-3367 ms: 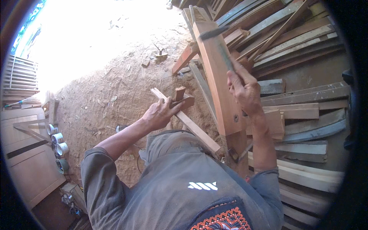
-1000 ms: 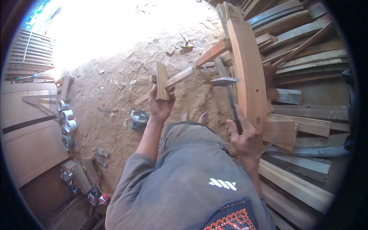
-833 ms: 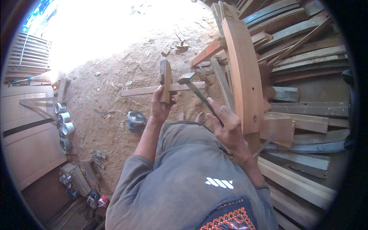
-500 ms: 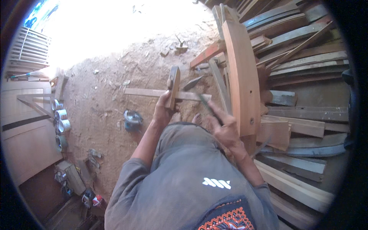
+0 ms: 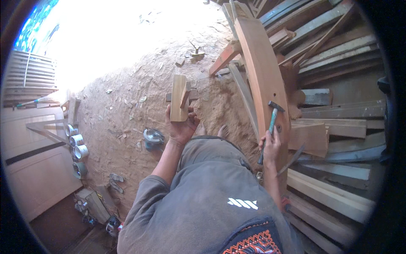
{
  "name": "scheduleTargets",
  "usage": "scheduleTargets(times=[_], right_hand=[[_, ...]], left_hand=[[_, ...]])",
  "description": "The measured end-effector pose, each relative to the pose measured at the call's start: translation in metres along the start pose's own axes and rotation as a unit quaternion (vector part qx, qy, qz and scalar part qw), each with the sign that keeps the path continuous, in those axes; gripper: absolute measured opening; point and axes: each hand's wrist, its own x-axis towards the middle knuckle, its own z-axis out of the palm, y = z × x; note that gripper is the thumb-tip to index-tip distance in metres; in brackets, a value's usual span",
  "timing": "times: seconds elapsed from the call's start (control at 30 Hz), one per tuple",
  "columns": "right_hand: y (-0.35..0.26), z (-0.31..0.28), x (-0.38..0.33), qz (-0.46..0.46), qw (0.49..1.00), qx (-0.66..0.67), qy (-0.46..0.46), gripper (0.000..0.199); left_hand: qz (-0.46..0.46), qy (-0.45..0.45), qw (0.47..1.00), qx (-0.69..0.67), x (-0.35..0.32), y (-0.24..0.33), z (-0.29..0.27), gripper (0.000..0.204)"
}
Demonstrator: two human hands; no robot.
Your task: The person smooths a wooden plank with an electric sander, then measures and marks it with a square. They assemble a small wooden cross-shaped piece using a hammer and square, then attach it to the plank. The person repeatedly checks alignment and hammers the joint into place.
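My left hand (image 5: 182, 130) grips the near end of a wooden block plane (image 5: 179, 106), held above the dirt floor. Its long pale body points away from me. A wooden wedge (image 5: 185, 94) slants out of its middle, and short dark bar ends (image 5: 168, 97) show at its sides. In my right hand (image 5: 271, 146) is a hammer (image 5: 275, 115) with a green handle, a dark grip and a dark metal head. The hammer lies over a long curved timber beam (image 5: 261, 63); whether it touches the beam I cannot tell.
A circular saw (image 5: 153, 137) sits on the floor left of my knees. Stacked boards (image 5: 334, 127) fill the right side. Wooden door panels (image 5: 42, 178) and several tape rolls (image 5: 80, 151) are at the left. An orange-red wooden support (image 5: 224, 58) stands by the beam.
The hammer has swung rightward, from beside the plane to over the beam. My left hand has turned the plane, so a broad pale face and the wedge now show.
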Motion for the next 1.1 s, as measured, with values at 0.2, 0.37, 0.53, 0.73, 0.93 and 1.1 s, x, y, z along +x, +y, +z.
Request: scheduleTargets(times=[0.2,0.37,0.53,0.73,0.93,1.1], right_hand=[[0.008,-0.034,-0.007,-0.032,0.976,-0.211,-0.044,0.052],[0.047,-0.119,-0.011,0.015,0.985,-0.112,0.128,0.050],[0.130,-0.218,-0.032,-0.033,0.819,-0.467,0.332,0.059],[0.197,-0.256,-0.046,0.110,0.894,-0.386,0.201,0.056],[0.204,-0.251,-0.043,0.048,0.889,-0.362,0.278,0.061],[0.189,-0.254,-0.038,0.040,0.908,-0.336,0.248,0.066]], left_hand=[[-0.039,-0.031,0.999,0.010,0.002,-0.014,0.018,0.074],[-0.042,-0.051,0.997,-0.028,-0.003,-0.027,0.026,0.063],[-0.029,-0.083,0.996,-0.016,-0.001,-0.043,0.038,0.078],[0.064,0.038,0.986,0.148,0.021,-0.059,0.053,0.055],[0.059,0.042,0.931,0.358,0.035,-0.083,0.055,0.051],[0.071,0.105,0.886,0.446,0.035,-0.103,0.045,0.055]])
